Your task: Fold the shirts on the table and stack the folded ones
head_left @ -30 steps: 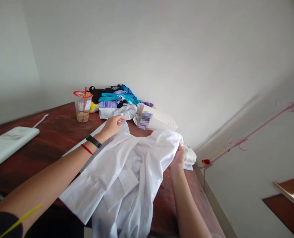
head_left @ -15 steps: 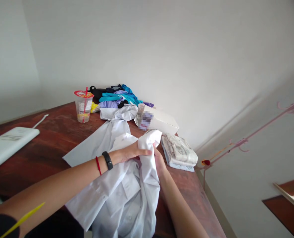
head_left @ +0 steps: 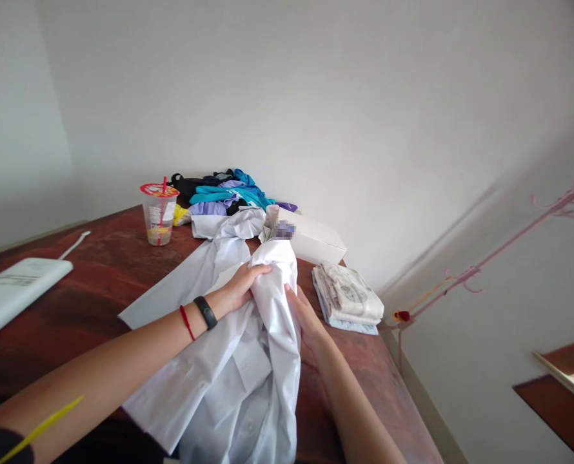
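Note:
A white shirt (head_left: 238, 380) lies loosely over the table and hangs past its near edge. My left hand (head_left: 243, 283), with a black band and red string at the wrist, is closed on a bunched part of the shirt, its thumb on top and its other fingers hidden in the cloth. On the right side of the same bunch, my right hand (head_left: 306, 312) grips the cloth, with its thumb showing and its other fingers mostly hidden. The raised fold of cloth stands between both hands, in front of a white box (head_left: 316, 238).
On the wooden table (head_left: 98, 277) are a plastic cup with a straw (head_left: 159, 216), a white power bank (head_left: 20, 290), a pile of coloured clothes (head_left: 229, 193) and a folded stack (head_left: 349, 296). A pink rack (head_left: 504, 251) stands at the right.
Both hands have shifted slightly left with the bunched cloth. The fold now stands more upright, and my right thumb shows on its right side.

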`<state>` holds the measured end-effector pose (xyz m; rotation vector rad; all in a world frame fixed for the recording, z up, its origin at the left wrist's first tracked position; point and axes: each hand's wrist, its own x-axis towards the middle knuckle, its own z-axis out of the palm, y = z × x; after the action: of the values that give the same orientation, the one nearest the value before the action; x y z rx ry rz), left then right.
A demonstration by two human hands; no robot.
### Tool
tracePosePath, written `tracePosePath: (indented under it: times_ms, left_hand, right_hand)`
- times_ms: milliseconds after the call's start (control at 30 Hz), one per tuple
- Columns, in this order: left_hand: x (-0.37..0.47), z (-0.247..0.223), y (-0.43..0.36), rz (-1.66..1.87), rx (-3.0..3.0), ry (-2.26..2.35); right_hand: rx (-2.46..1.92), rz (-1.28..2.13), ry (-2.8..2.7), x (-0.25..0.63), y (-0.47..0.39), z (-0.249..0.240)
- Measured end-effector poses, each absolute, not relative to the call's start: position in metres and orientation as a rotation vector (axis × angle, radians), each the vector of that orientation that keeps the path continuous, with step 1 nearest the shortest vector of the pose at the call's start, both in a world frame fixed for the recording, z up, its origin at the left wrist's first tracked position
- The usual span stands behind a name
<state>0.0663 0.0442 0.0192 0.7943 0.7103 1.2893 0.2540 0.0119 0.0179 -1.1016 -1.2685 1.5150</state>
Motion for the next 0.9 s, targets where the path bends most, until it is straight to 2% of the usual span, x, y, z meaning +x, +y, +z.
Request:
tracePosePath:
  times_ms: [167,333,500,700,900]
  left_hand:
    - [0.073,0.017,0.040,1.167,0.706,0.621]
    - [0.075,0.019,0.036,1.094,0.763,0.580]
    - [0.073,0.024,0.034,1.197,0.964,0.765]
    - [0.073,0.022,0.035,1.451,1.422,0.987]
    - [0.064,0.033,0.031,1.380,1.692,1.230]
  right_hand:
    - [-1.019,1.837,-1.176,0.250,0.000,0.022]
    - [-1.040,1.903,-1.014,0.242,0.005,0.006]
    - [-1.101,1.872,-0.892,0.237,0.010,0.003]
    - [-1.009,1.787,-0.817,0.246,0.014,0.024]
    - [-0.906,1.548,-0.728,0.283,0.027,0.046]
